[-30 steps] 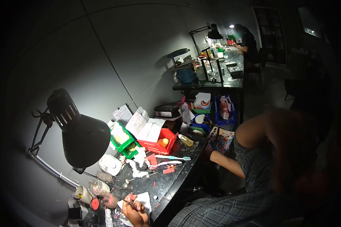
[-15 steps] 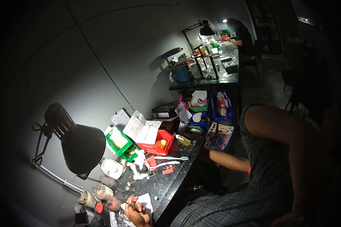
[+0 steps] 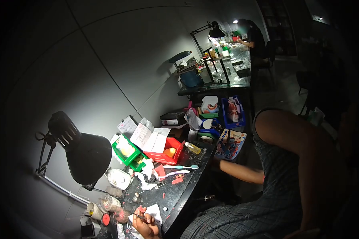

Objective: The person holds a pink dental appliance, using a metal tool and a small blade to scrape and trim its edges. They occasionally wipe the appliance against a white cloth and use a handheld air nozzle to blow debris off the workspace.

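Observation:
At the bottom of the head view, my left hand is closed over the bench, its fingers bent round a small pink piece. A thin dark tool crosses in front of the fingers; whose grip holds its far end is hard to make out. White paper lies beneath and beside the hand. Just right of it sits a small white cap. Left of the hand are a pink-stained lump and a round red lid. My right hand is not visible.
A black lamp overhangs the left side. Toothbrushes, a red bin and a green bin are on the bench. Plaid clothing and bare limbs fill the right. Another person works farther back.
The view has shifted very slightly. The bare limb at the right has moved a little, while my left hand stays nearly in place with the pink piece.

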Demonstrator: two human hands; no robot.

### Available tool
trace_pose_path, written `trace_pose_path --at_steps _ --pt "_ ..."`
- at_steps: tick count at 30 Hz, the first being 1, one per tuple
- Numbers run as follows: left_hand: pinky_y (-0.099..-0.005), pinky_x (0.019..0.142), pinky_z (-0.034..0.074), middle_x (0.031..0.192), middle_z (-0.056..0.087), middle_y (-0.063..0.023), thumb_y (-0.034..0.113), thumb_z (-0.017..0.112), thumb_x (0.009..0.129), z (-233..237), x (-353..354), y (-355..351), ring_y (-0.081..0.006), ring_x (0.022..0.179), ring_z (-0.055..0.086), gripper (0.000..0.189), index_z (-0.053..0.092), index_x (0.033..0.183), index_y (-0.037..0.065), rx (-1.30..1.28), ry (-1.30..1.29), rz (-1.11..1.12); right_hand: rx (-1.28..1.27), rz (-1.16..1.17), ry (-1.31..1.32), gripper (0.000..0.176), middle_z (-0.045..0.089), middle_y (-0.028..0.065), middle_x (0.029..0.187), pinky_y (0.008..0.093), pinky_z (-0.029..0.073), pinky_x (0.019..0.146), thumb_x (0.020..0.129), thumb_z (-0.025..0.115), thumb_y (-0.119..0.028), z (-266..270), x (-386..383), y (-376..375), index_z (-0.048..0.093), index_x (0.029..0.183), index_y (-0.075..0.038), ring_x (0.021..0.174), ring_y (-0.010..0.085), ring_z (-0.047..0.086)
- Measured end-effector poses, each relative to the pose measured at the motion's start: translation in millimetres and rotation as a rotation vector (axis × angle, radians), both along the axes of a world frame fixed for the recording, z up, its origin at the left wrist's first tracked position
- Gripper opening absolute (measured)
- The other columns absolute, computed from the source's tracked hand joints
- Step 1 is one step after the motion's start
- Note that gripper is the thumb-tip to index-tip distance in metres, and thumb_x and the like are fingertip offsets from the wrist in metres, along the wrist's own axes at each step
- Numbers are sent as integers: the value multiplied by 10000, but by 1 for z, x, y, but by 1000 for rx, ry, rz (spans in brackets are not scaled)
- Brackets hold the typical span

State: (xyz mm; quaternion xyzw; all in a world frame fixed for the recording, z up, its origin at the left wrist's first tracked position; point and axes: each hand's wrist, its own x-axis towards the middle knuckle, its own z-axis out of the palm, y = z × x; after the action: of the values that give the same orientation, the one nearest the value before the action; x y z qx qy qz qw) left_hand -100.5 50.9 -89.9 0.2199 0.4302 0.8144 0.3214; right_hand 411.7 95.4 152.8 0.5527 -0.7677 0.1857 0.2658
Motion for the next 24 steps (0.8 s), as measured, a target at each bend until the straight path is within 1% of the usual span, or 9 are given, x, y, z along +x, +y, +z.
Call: trace_pose_path --at_steps 8,11,17,21,24 --pt "-212 400 271 969 686 -127 201 511 1021 -5 -4 2 -66 468 392 265 588 1152 -16 18 0 -19 -8 13 -10 148 699 133 858 450 373 1142 864 615 -113 4 17 2 715 878 -5 828 247 682" --pt "-211 402 273 965 685 -123 206 514 1022 0 1 2 -66 470 390 271 586 1157 -18 -12 17 -4 -6 2 -21 147 699 128 871 446 380 1131 863 612 -117 6 18 1 715 888 -15 835 246 680" --pt "-213 404 272 974 681 -117 207 541 1009 -1 1 3 -65 467 389 274 591 1161 -15 -3 -21 5 7 -43 13 149 698 119 897 438 393 1110 861 607 -125 -1 9 -2 716 909 -36 847 246 677" --pt "-215 403 270 972 682 -117 204 545 1005 5 7 2 -64 466 390 276 590 1166 -16 -21 19 -4 28 -113 105 153 698 113 915 432 402 1095 860 603 -131 -4 10 -3 717 922 -49 855 246 675" --pt "-214 402 268 980 680 -121 208 525 1013 3 5 2 -65 470 392 278 591 1166 -15 -44 -3 34 14 -91 110 157 698 108 928 428 409 1084 859 600 -135 -1 12 -2 717 932 -59 862 245 673"
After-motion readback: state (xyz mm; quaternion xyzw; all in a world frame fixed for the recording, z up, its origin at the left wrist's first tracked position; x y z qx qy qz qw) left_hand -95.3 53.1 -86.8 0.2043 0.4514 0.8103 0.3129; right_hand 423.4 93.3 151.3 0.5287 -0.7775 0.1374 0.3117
